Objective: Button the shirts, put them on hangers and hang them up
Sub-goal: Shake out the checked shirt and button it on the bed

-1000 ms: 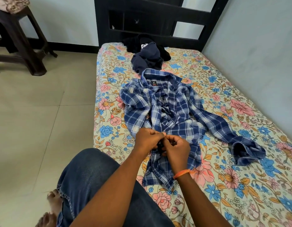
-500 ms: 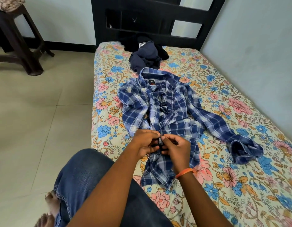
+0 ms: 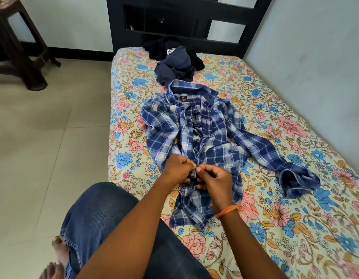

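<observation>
A blue and white plaid shirt (image 3: 204,135) lies face up on the floral bedsheet (image 3: 275,208), collar toward the headboard, one sleeve stretched out to the right. My left hand (image 3: 177,170) and my right hand (image 3: 213,179) meet over the lower front placket. Both pinch the shirt's front edges between fingers and thumb, fingertips almost touching. An orange band circles my right wrist. The button under my fingers is hidden. No hanger is in view.
A pile of dark navy and black clothes (image 3: 175,61) lies at the head of the bed, below the black headboard (image 3: 186,21). A dark wooden stool (image 3: 17,49) stands on the tiled floor at far left. My knee in jeans (image 3: 100,220) rests against the bed edge.
Both hands stay pinched together on the lower placket with only small finger shifts. The view has tilted slightly, so the shirt sits a little higher in frame.
</observation>
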### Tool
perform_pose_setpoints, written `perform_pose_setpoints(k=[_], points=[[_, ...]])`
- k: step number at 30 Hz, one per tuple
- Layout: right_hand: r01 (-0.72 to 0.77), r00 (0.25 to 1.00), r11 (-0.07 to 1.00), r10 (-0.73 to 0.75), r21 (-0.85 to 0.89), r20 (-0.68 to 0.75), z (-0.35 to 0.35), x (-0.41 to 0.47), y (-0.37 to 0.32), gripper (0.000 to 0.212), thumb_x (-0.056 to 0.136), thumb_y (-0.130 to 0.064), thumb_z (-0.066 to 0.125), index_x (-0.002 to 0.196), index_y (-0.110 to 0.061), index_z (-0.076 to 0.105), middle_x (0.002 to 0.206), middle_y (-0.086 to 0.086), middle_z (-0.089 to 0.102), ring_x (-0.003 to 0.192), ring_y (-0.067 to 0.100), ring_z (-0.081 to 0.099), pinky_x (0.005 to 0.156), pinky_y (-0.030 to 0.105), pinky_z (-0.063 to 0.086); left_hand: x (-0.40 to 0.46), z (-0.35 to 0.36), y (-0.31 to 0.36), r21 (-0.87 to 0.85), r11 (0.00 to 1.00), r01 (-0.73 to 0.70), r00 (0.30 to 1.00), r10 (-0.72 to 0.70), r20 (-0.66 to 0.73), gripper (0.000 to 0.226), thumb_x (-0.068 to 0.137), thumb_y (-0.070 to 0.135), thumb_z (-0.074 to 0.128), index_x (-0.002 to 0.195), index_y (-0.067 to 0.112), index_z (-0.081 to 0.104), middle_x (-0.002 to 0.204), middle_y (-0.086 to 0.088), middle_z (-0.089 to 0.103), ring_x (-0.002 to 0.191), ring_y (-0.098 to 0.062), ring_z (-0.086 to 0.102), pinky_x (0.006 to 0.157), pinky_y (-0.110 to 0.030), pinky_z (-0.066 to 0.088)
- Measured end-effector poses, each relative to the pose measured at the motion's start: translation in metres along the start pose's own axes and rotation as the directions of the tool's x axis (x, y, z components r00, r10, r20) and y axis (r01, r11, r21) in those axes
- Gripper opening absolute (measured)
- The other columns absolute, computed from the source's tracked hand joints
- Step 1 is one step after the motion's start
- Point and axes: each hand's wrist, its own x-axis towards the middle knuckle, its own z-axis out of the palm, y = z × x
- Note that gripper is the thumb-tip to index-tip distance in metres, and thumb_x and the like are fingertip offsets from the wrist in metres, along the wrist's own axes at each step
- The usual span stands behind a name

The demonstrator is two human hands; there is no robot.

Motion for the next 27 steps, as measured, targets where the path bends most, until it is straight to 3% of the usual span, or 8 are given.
perform_pose_setpoints(k=[6, 10, 12, 15, 19, 22, 24, 27], points=[[-0.018, 0.999, 1.000, 0.017, -0.023, -0.031, 0.002, -0.001, -0.004, 0.002, 0.085, -0.010, 0.075, 0.086, -0.011, 0.077, 0.078, 0.008, 0.075, 0.070, 0.020, 0.072, 0.059, 0.039, 0.061, 0.001, 0.005, -0.002, 0.283, 0.942, -0.178, 0.984, 0.177, 0.033, 0.025, 0.098, 0.011, 0.049, 0.077, 0.003, 0.059, 0.064, -0.004, 0.050, 0.055, -0.014, 0.040, 0.053, -0.027, 0.035], [0.098, 0.982, 0.965, -0.134, -0.245, -0.134, 0.007, 0.000, -0.002, 0.012, 0.081, -0.011, 0.075, 0.071, -0.017, 0.075, 0.065, -0.001, 0.072, 0.063, 0.018, 0.071, 0.059, 0.038, 0.061, -0.002, 0.008, -0.005, 0.375, 0.882, -0.285, 0.955, 0.296, 0.031, 0.028, 0.099, 0.011, 0.049, 0.072, 0.012, 0.057, 0.069, 0.004, 0.056, 0.060, -0.006, 0.050, 0.050, -0.010, 0.036], [0.130, 0.970, 0.939, -0.186, -0.317, -0.154, 0.009, -0.001, -0.005, 0.019, 0.079, -0.012, 0.074, 0.064, -0.024, 0.071, 0.060, -0.005, 0.070, 0.060, 0.015, 0.068, 0.059, 0.035, 0.060, -0.002, 0.009, -0.007, 0.396, 0.864, -0.311, 0.943, 0.331, 0.018, 0.021, 0.099, 0.013, 0.049, 0.081, 0.013, 0.060, 0.076, 0.007, 0.059, 0.065, -0.001, 0.053, 0.052, -0.009, 0.038], [0.131, 0.968, 0.932, -0.194, -0.338, -0.161, 0.010, 0.000, -0.009, 0.018, 0.078, -0.014, 0.075, 0.061, -0.018, 0.069, 0.058, -0.004, 0.067, 0.057, 0.015, 0.065, 0.058, 0.034, 0.058, -0.002, 0.009, -0.009, 0.415, 0.841, -0.347, 0.924, 0.383, -0.005, 0.017, 0.098, 0.012, 0.051, 0.087, 0.010, 0.064, 0.083, 0.003, 0.064, 0.069, -0.002, 0.057, 0.056, -0.009, 0.042], [0.099, 0.969, 0.958, -0.154, -0.269, -0.192, 0.010, 0.008, -0.006, 0.022, 0.077, -0.013, 0.072, 0.059, -0.005, 0.062, 0.058, 0.012, 0.062, 0.052, 0.016, 0.051, 0.054, 0.038, 0.049, -0.009, 0.012, -0.006, 0.400, 0.832, -0.385, 0.901, 0.433, -0.034, 0.021, 0.095, 0.013, 0.055, 0.075, 0.020, 0.058, 0.075, 0.008, 0.063, 0.062, -0.002, 0.056, 0.056, -0.014, 0.042], [0.101, 0.967, 0.973, -0.145, -0.208, -0.210, 0.010, 0.009, -0.003, 0.019, 0.077, -0.009, 0.068, 0.060, -0.005, 0.061, 0.057, 0.013, 0.060, 0.053, 0.015, 0.048, 0.053, 0.035, 0.044, -0.011, 0.015, -0.008, 0.411, 0.852, -0.325, 0.914, 0.394, -0.093, 0.031, 0.094, 0.014, 0.054, 0.064, 0.021, 0.049, 0.061, 0.009, 0.055, 0.050, -0.005, 0.046, 0.051, -0.019, 0.037], [0.100, 0.967, 0.984, -0.132, -0.149, -0.219, 0.008, 0.009, -0.003, 0.017, 0.079, -0.008, 0.066, 0.063, -0.005, 0.062, 0.058, 0.013, 0.061, 0.055, 0.018, 0.051, 0.053, 0.034, 0.044, -0.007, 0.011, -0.009, 0.327, 0.909, -0.258, 0.949, 0.302, -0.091, 0.039, 0.094, 0.012, 0.052, 0.056, 0.016, 0.042, 0.053, 0.002, 0.044, 0.043, -0.010, 0.034, 0.049, -0.026, 0.035], [0.086, 0.982, 0.981, -0.113, -0.172, -0.149, 0.003, 0.014, -0.003, 0.015, 0.082, -0.010, 0.068, 0.068, -0.006, 0.067, 0.065, 0.014, 0.067, 0.058, 0.018, 0.056, 0.056, 0.036, 0.048, -0.004, 0.006, -0.006, 0.156, 0.976, -0.151, 0.989, 0.149, 0.020, 0.029, 0.096, 0.015, 0.051, 0.068, 0.008, 0.050, 0.064, -0.012, 0.045, 0.047, -0.017, 0.035, 0.043, -0.021, 0.029]])
